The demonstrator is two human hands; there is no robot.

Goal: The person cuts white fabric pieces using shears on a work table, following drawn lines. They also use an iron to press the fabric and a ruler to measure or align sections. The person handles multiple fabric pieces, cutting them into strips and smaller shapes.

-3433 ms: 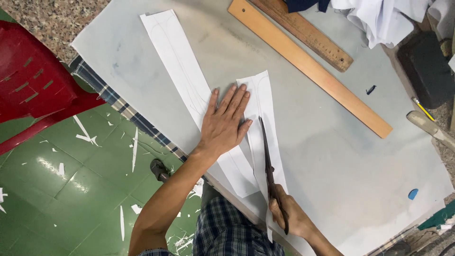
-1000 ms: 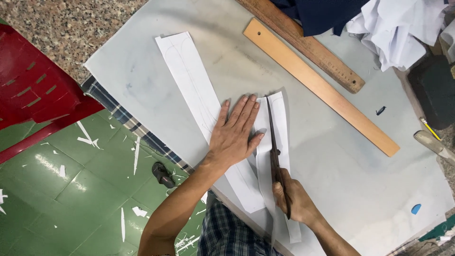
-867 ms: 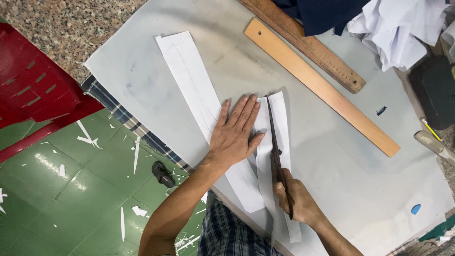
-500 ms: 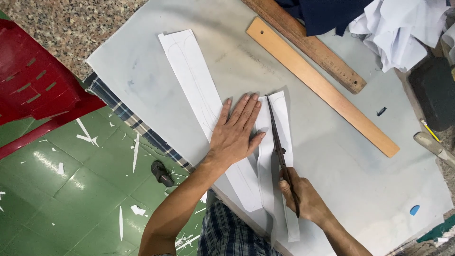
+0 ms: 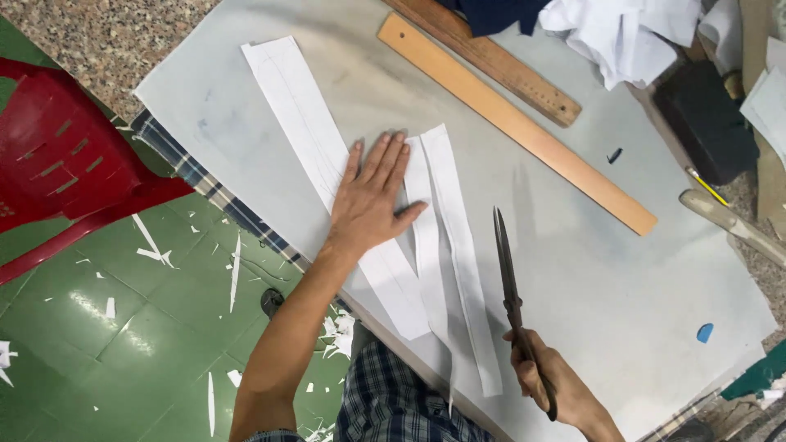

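The left hand (image 5: pixel 372 205) is lying flat on the desk (image 5: pixel 573 270), fingers spread wide and pressing down on the long paper strip (image 5: pixel 315 155) that is running away across the desk. The thumb is touching a narrower cut strip (image 5: pixel 426 245) just beside it, and a second cut strip (image 5: pixel 463 262) is lying against that one on the side away from the hand.

The right hand (image 5: pixel 548 381) is gripping the handles of the scissors (image 5: pixel 508 270), fingers wrapped around them. The blades are closed together and pointing away from the person, just beyond the cut strips and clear of the paper.

Farther from the strips, a pale wooden ruler (image 5: pixel 516 123) is lying slantwise, with a darker ruler (image 5: pixel 499 65) beyond it. White cloth (image 5: pixel 622 33) is piled past the rulers. A blue chalk (image 5: pixel 705 332) is sitting well off from the scissors. No boxes or trays are showing on the desk.
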